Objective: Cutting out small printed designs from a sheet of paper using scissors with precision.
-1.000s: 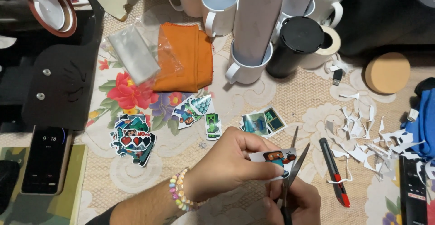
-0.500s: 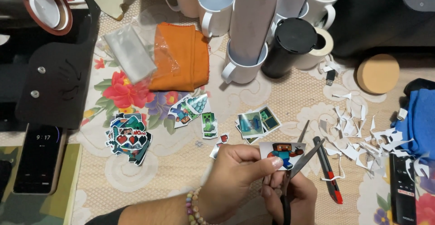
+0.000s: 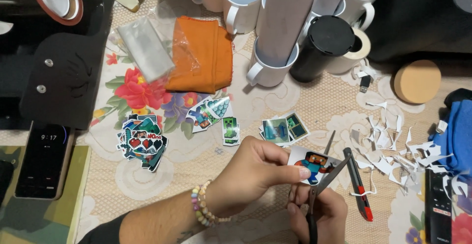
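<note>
A phone (image 3: 43, 159) lies at the tabletop's (image 3: 162, 175) left edge, with a pile of cut stickers (image 3: 141, 141) to its right. Near centre, the left hand (image 3: 250, 172) pinches a small sticker (image 3: 314, 164) showing a blocky figure in a blue shirt. Right of it, the right hand (image 3: 319, 214) closes its grip on scissors (image 3: 322, 185), blades open against the sticker's edge. White paper trimmings (image 3: 393, 145) lie far right. Since half a second ago, sticker and scissors have barely moved.
</note>
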